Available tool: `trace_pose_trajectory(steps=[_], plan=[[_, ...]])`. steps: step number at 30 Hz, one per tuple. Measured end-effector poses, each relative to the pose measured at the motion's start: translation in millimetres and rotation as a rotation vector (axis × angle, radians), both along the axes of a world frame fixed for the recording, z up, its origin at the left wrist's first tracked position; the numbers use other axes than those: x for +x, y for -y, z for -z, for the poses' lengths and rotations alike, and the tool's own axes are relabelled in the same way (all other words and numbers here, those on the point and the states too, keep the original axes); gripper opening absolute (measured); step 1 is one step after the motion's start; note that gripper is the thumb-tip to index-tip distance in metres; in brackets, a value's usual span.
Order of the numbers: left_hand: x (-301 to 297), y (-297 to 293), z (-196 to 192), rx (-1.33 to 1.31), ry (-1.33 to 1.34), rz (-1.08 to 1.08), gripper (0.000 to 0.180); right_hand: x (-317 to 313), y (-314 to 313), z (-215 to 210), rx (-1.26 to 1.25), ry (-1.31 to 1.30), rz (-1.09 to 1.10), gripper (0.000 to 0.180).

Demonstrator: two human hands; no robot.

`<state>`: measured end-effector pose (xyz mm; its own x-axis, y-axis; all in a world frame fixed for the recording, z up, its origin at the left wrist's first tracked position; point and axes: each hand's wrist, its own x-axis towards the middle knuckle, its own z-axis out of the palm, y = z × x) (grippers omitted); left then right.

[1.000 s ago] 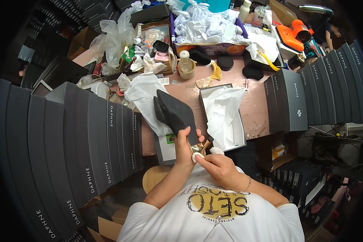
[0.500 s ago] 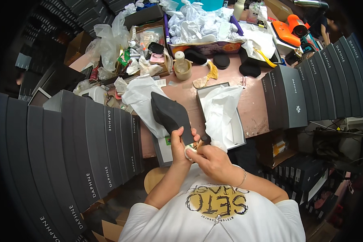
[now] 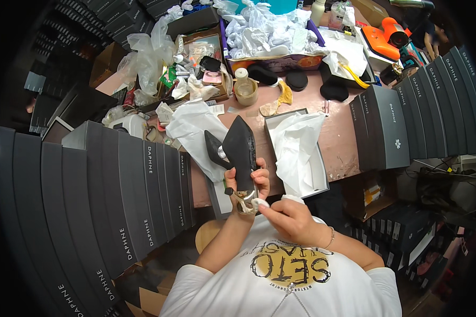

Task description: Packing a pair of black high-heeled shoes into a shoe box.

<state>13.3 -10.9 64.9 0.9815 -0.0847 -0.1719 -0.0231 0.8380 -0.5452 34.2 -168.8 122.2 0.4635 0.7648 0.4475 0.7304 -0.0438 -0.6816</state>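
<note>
My left hand (image 3: 261, 178) is closed round a pair of black pointed high-heeled shoes (image 3: 239, 142), held soles toward me with the toes pointing away. Their heel part (image 3: 244, 199) looks shiny and gold-silver, near my left palm. Between the fingertips of my right hand (image 3: 292, 219) is a small white pad (image 3: 258, 203), touching or right beside the shiny heel. Just beyond the shoes lies white tissue paper (image 3: 188, 129) over a grey box partly hidden by my left arm. To their right is an open grey shoebox (image 3: 322, 177) with white tissue inside.
Tall rows of dark grey shoeboxes stand at left (image 3: 98, 185) and right (image 3: 391, 124). On the pink table (image 3: 344, 150) are a small bottle (image 3: 243, 79), a yellow cloth (image 3: 284, 94), black pads (image 3: 296, 81) and a carton of crumpled paper (image 3: 272, 63).
My left hand has turned the shoes more upright, so both toes and the shiny heel now show. My right hand has drawn slightly down and right with the white pad.
</note>
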Motion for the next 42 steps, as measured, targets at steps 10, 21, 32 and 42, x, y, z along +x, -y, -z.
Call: trace_pose_trajectory(steps=[10,21,32,42], plan=[[-5,25,13,0.46,0.014,-0.099,0.035,13,-24,13,-0.073,0.09,0.078,0.046],[-11,40,21,0.455,-0.039,-0.098,0.047,17,-26,12,-0.042,0.161,0.125,0.042],[-9,41,21,0.403,0.004,-0.102,0.032,18,-23,19,-0.029,0.194,0.111,0.04],[16,17,57,1.468,-0.48,0.09,0.074,44,61,19,0.268,-1.19,0.091,0.014]])
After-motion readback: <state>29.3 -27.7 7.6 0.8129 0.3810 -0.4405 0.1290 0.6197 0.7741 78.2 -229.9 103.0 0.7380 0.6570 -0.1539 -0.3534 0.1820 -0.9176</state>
